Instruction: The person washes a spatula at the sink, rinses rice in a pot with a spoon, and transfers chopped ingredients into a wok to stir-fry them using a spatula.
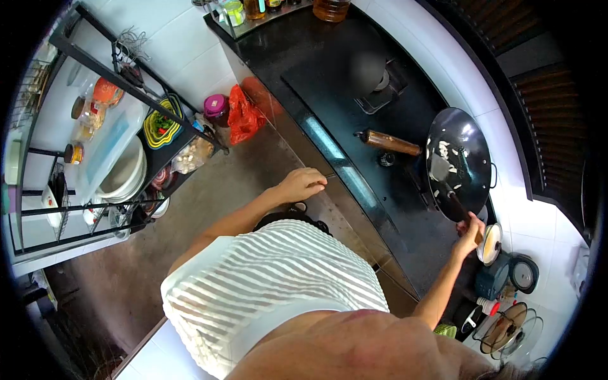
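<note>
Gripping the long, dark-handled spatula (456, 204) with fingers wrapped around it, the right hand (470, 234) is holding the broad grey blade down inside the round black metal wok (472, 183). The left hand (304, 185) is hanging near the front edge of the glossy black table (411, 247), half open with its fingers loosely curled, and is holding nothing that shows. The wok is sitting on the table near the white tiled wall (510, 190), its brown cylindrical handle (392, 143) pointing left.

Small whitish pieces of food (444, 149) are lying loose around the blade, so the cooking is seemingly under way rather than finished (how far cooked they are, I cannot tell at this size). Putting the food in is looking done; lifting these pieces out is remaining undone.

Writing is giving little away. The small jar with an orange-and-yellow label (74, 152) on the black metal-framed shelf (95, 67) and the clear jar with bright green colouring (234, 11) beyond the table's far end are showing no print large enough to read, and no brand is coming through.
</note>
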### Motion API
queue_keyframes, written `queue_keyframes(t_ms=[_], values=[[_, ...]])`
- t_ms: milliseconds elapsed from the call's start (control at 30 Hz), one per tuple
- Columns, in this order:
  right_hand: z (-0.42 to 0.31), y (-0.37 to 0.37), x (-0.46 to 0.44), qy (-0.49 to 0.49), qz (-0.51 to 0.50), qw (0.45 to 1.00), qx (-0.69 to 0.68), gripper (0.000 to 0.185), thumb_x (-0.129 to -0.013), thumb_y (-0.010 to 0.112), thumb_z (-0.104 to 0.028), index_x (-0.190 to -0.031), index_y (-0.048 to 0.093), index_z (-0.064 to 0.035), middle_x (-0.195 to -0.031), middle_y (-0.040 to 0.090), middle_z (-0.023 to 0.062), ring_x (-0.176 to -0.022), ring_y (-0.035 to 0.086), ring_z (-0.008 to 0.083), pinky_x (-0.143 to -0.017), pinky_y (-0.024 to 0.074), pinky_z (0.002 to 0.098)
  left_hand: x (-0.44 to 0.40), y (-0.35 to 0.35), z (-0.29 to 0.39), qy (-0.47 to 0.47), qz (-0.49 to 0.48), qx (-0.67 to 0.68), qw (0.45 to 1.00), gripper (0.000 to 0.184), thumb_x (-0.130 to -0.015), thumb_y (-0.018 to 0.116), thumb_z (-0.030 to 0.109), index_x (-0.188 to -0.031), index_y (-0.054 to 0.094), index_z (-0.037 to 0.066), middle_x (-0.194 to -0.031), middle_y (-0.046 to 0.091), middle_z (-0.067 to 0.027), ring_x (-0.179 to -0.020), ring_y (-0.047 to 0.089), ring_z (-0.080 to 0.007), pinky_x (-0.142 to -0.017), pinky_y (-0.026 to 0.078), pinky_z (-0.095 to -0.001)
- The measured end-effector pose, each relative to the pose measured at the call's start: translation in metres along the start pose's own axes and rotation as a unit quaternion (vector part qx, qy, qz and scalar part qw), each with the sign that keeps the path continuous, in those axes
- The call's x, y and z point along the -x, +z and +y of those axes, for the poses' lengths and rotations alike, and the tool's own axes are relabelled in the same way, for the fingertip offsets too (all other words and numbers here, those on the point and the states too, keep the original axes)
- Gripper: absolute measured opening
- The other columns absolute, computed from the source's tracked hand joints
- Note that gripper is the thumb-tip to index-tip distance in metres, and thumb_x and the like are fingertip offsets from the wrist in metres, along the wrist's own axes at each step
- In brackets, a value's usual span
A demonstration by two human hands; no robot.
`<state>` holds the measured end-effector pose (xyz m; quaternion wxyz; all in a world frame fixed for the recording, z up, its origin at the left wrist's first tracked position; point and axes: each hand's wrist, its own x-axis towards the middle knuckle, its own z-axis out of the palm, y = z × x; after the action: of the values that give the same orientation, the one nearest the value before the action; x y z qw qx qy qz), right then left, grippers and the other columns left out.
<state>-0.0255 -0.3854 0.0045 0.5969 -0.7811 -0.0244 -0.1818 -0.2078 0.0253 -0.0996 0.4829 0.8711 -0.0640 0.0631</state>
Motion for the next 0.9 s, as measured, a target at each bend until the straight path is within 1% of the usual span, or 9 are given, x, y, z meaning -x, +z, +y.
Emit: queue_keyframes(t_ms=[100, 200, 233, 333, 500, 600, 667, 733, 900], values=[[-0.005, -0.005, -0.016, 0.007, 0.036, 0.998, 0.046, 0.016, -0.078, 0.057, -0.019, -0.078, 0.059, -0.0034, -0.057, 0.053, 0.0027, -0.049, 0.045, 0.0070, -0.044, 0.0346, 0.0202, 0.007, 0.007, -0.001, 0.000, 0.013, -0.015, 1.000, 0.016, -0.076, 0.057, 0.015, -0.088, 0.059, 0.004, -0.088, 0.059, -0.0095, -0.082, 0.056, -0.0241, -0.071, 0.044, -0.0322], [0.015, 0.018, -0.021, -0.053, 0.043, 0.995, 0.067, 0.014, -0.080, 0.056, -0.016, -0.086, 0.062, -0.0040, -0.066, 0.057, 0.0045, -0.054, 0.052, 0.0089, -0.054, 0.0443, 0.0213, 0.010, 0.020, 0.003, -0.026, 0.009, 0.010, 1.000, 0.017, -0.076, 0.057, 0.014, -0.088, 0.059, 0.003, -0.087, 0.059, -0.0099, -0.080, 0.057, -0.0234, -0.069, 0.045, -0.0307], [0.009, 0.026, -0.016, -0.036, 0.035, 0.996, 0.069, 0.015, -0.081, 0.055, -0.016, -0.087, 0.062, -0.0044, -0.070, 0.059, 0.0065, -0.056, 0.054, 0.0097, -0.053, 0.0442, 0.0219, 0.010, 0.025, 0.007, -0.007, -0.016, 0.024, 1.000, 0.017, -0.076, 0.057, 0.014, -0.088, 0.059, 0.003, -0.087, 0.059, -0.0099, -0.080, 0.057, -0.0234, -0.069, 0.045, -0.0307], [0.008, 0.012, 0.001, -0.001, -0.030, 0.996, -0.085, 0.016, -0.082, 0.055, -0.017, -0.082, 0.060, -0.0027, -0.072, 0.060, 0.0068, -0.053, 0.053, 0.0093, -0.049, 0.0428, 0.0230, 0.010, 0.030, 0.015, -0.006, -0.044, 0.011, 0.999, 0.017, -0.076, 0.057, 0.013, -0.089, 0.059, 0.002, -0.086, 0.059, -0.0099, -0.078, 0.057, -0.0227, -0.067, 0.045, -0.0293], [-0.002, -0.029, -0.011, -0.012, -0.064, 0.998, 0.013, 0.012, -0.080, 0.056, -0.014, -0.081, 0.057, -0.0020, -0.076, 0.058, 0.0019, -0.056, 0.049, 0.0065, -0.050, 0.0396, 0.0194, 0.008, 0.048, 0.031, -0.069, -0.041, 0.028, 0.996, 0.017, -0.075, 0.057, 0.009, -0.090, 0.058, 0.002, -0.086, 0.059, -0.0097, -0.078, 0.057, -0.0213, -0.066, 0.045, -0.0282], [0.017, -0.003, -0.019, -0.026, -0.019, 0.998, -0.046, 0.009, -0.079, 0.054, -0.009, -0.080, 0.057, -0.0011, -0.073, 0.057, 0.0035, -0.057, 0.052, 0.0080, -0.050, 0.0422, 0.0206, 0.007, 0.062, 0.038, -0.059, -0.058, 0.030, 0.996, 0.017, -0.075, 0.057, 0.008, -0.090, 0.058, 0.002, -0.086, 0.058, -0.0097, -0.077, 0.057, -0.0207, -0.066, 0.045, -0.0278], [0.014, 0.007, -0.011, 0.005, -0.048, 0.990, -0.133, 0.010, -0.079, 0.054, -0.011, -0.080, 0.057, -0.0012, -0.072, 0.058, 0.0045, -0.055, 0.052, 0.0089, -0.049, 0.0425, 0.0212, 0.009, 0.071, 0.042, -0.037, -0.062, 0.018, 0.997, 0.016, -0.076, 0.056, 0.008, -0.091, 0.058, 0.002, -0.086, 0.058, -0.0096, -0.076, 0.057, -0.0206, -0.065, 0.045, -0.0277], [0.001, -0.009, -0.006, 0.046, -0.056, 0.992, -0.102, 0.017, -0.081, 0.052, -0.017, -0.078, 0.058, -0.0018, -0.068, 0.059, 0.0046, -0.051, 0.052, 0.0090, -0.048, 0.0421, 0.0210, 0.011, 0.075, 0.043, -0.016, -0.064, 0.002, 0.998, 0.016, -0.076, 0.056, 0.008, -0.091, 0.058, 0.002, -0.086, 0.058, -0.0096, -0.076, 0.057, -0.0204, -0.065, 0.045, -0.0276], [0.007, -0.032, -0.042, 0.011, -0.096, 0.995, -0.018, 0.019, -0.080, 0.055, -0.020, -0.077, 0.057, -0.0015, -0.073, 0.059, 0.0049, -0.053, 0.053, 0.0089, -0.048, 0.0422, 0.0207, 0.027, 0.088, 0.049, -0.043, -0.040, 0.012, 0.998, 0.015, -0.075, 0.056, 0.010, -0.088, 0.058, 0.002, -0.081, 0.058, -0.0089, -0.072, 0.057, -0.0233, -0.063, 0.044, -0.0302]])
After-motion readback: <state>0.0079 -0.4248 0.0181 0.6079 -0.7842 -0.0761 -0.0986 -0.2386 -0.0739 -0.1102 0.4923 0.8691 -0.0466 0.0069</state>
